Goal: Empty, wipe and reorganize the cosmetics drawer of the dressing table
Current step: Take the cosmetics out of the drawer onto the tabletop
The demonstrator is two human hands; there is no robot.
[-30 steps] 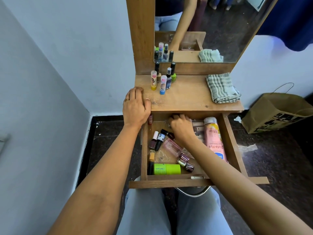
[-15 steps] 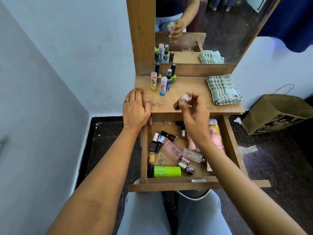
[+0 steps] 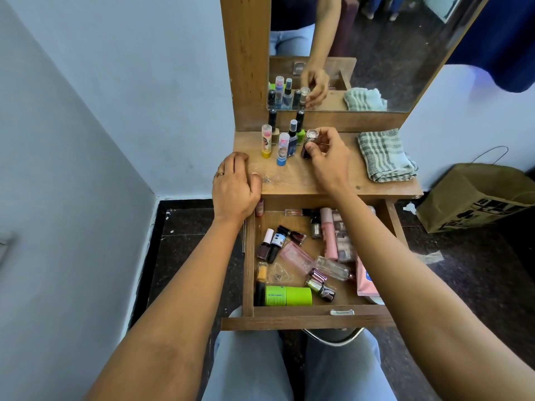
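Note:
The wooden drawer (image 3: 304,312) of the dressing table stands pulled open, holding several nail polish bottles, a clear pink bottle (image 3: 296,257), a green tube (image 3: 288,296) and a pink bottle partly hidden by my right arm. My right hand (image 3: 327,157) pinches a small dark bottle with a clear cap (image 3: 308,143) just above the tabletop (image 3: 312,176), beside a group of upright bottles and tubes (image 3: 282,140). My left hand (image 3: 234,185) rests on the tabletop's front left corner, fingers flat.
A folded checked cloth (image 3: 385,154) lies on the tabletop's right side. A mirror (image 3: 362,47) rises behind it. A brown paper bag (image 3: 477,195) stands on the dark floor to the right. A wall closes in on the left. My knees sit under the drawer.
My right hand lifted a small dark bottle out of the drawer and carried it up to the group of bottles at the back of the tabletop. My left hand stayed put.

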